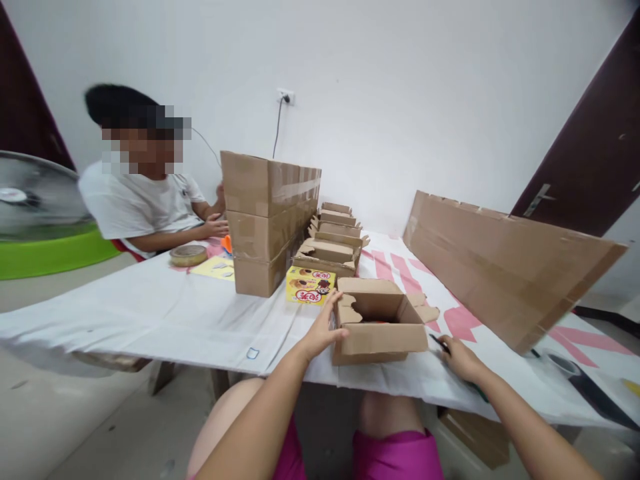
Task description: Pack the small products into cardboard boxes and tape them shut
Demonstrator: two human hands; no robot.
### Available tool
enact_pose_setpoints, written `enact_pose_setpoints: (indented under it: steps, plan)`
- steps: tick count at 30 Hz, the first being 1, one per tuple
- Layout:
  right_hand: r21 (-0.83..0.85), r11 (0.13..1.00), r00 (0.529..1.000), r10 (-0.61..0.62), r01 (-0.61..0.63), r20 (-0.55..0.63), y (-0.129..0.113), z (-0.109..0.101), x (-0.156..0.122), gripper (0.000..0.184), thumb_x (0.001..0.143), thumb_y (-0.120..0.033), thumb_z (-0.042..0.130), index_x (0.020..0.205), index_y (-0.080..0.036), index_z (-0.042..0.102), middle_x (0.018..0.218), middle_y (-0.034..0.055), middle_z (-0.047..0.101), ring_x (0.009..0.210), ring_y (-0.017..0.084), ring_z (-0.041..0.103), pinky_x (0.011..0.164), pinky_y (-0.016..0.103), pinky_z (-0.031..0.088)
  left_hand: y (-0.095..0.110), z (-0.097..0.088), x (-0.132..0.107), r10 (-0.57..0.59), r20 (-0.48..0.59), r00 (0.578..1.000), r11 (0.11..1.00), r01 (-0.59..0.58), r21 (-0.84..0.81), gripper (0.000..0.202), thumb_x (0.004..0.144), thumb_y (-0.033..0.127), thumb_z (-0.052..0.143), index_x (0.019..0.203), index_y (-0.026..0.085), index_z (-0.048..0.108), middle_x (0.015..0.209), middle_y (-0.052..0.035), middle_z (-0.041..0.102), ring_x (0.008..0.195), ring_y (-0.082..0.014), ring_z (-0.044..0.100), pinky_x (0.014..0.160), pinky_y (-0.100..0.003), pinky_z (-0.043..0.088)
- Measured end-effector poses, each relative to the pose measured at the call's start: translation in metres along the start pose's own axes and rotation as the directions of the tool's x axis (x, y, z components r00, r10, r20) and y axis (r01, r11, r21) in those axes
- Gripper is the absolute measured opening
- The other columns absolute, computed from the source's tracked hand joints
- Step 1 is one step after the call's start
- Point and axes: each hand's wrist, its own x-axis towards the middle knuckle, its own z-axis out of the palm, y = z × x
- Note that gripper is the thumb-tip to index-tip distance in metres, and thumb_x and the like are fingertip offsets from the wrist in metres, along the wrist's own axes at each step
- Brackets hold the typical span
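An open cardboard box (383,339) sits at the table's near edge, its flaps up; something small and reddish shows inside, mostly hidden. My left hand (323,327) rests against the box's left side with fingers and thumb spread apart. To the right of the box, my right hand (460,360) is closed around a slim dark tool (439,343) with a greenish rear end; its tip points toward the box, and I cannot make out its exact kind. Just beyond my left hand lies a yellow printed carton (310,287).
Closed, taped boxes (253,237) stand stacked left of a row of open boxes (333,250). A large cardboard sheet (510,260) stands at right near a tape roll (563,363). Across the table sits a person (145,207) near another tape roll (189,255); a fan (40,207) is behind.
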Motion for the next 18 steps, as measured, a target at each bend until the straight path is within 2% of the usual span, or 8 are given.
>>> enact_pose_setpoints:
  steps: [2,5,7,9,11,14,16,18]
  plan:
    - [0.003,1.0,0.997,0.003,-0.003,-0.083,-0.004,-0.013,0.009,0.04,0.082,-0.017,0.044,0.12,-0.015,0.057,0.115,0.0147,0.064,0.109,0.025,0.059,0.091,0.037,0.045,0.0,-0.001,0.002,-0.02,-0.034,0.999,0.99,0.015,-0.138,0.1,0.064,0.068,0.067,0.144,0.026,0.026,0.152,-0.0155,0.027,0.143,-0.0347,0.021,0.113,-0.052,0.02]
    - [0.038,0.999,0.96,-0.022,0.034,-0.278,-0.025,-0.046,0.02,0.048,0.087,-0.019,0.033,0.133,-0.015,0.045,0.126,0.0152,0.056,0.119,0.026,0.051,0.1,0.042,0.039,-0.002,0.0,0.005,-0.069,-0.106,0.992,0.97,0.042,-0.24,0.105,0.062,0.056,0.076,0.146,0.031,0.018,0.149,-0.0134,0.033,0.14,-0.0311,0.029,0.111,-0.049,0.025]
    - [0.09,0.983,0.862,-0.094,0.159,-0.498,-0.049,-0.072,0.02,0.049,0.087,-0.02,0.031,0.135,-0.017,0.044,0.127,0.0139,0.055,0.118,0.026,0.051,0.101,0.043,0.039,-0.002,-0.001,0.006,-0.081,-0.11,0.991,0.961,0.049,-0.271,0.105,0.062,0.049,0.078,0.147,0.031,0.018,0.148,-0.0124,0.034,0.139,-0.03,0.03,0.111,-0.047,0.026]
    - [0.057,0.94,0.772,-0.24,0.335,-0.588,-0.08,-0.096,0.015,0.048,0.089,-0.021,0.03,0.134,-0.019,0.044,0.126,0.0112,0.056,0.116,0.025,0.053,0.1,0.04,0.04,-0.001,-0.003,0.006,-0.084,-0.086,0.993,0.963,0.059,-0.264,0.097,0.064,0.045,0.077,0.145,0.031,0.025,0.149,-0.0108,0.033,0.139,-0.0297,0.03,0.111,-0.046,0.026]
    - [-0.019,0.893,0.756,-0.391,0.449,-0.526,-0.114,-0.112,0.008,0.045,0.091,-0.024,0.031,0.133,-0.022,0.046,0.123,0.0089,0.059,0.111,0.024,0.056,0.096,0.038,0.043,0.002,-0.005,0.006,-0.078,-0.056,0.995,0.972,0.063,-0.227,0.086,0.067,0.043,0.075,0.142,0.031,0.034,0.151,-0.0084,0.03,0.14,-0.0304,0.028,0.111,-0.046,0.027]
    - [-0.198,0.809,0.767,-0.587,0.553,-0.257,-0.158,-0.118,-0.001,0.045,0.092,-0.022,0.031,0.133,-0.024,0.049,0.111,0.0091,0.063,0.096,0.024,0.06,0.083,0.035,0.047,0.007,-0.006,0.005,-0.035,-0.037,0.999,0.981,0.027,-0.193,0.076,0.068,0.043,0.072,0.136,0.03,0.042,0.148,-0.007,0.033,0.137,-0.0307,0.032,0.109,-0.045,0.03]
    - [-0.294,0.77,0.772,-0.62,0.566,-0.141,-0.179,-0.116,-0.004,0.046,0.092,-0.021,0.031,0.135,-0.023,0.048,0.103,0.0102,0.063,0.088,0.023,0.061,0.076,0.033,0.047,0.009,-0.005,0.006,-0.003,-0.049,0.999,0.982,-0.006,-0.187,0.07,0.067,0.044,0.072,0.13,0.028,0.046,0.142,-0.0075,0.039,0.132,-0.0299,0.038,0.107,-0.045,0.032]
    - [-0.355,0.749,0.777,-0.623,0.559,-0.09,-0.192,-0.113,-0.005,0.047,0.092,-0.02,0.033,0.137,-0.023,0.046,0.1,0.0108,0.063,0.084,0.022,0.06,0.071,0.031,0.045,0.01,-0.005,0.006,0.019,-0.067,0.998,0.984,-0.03,-0.174,0.062,0.066,0.044,0.073,0.12,0.026,0.051,0.137,-0.0079,0.042,0.13,-0.0297,0.04,0.106,-0.045,0.033]
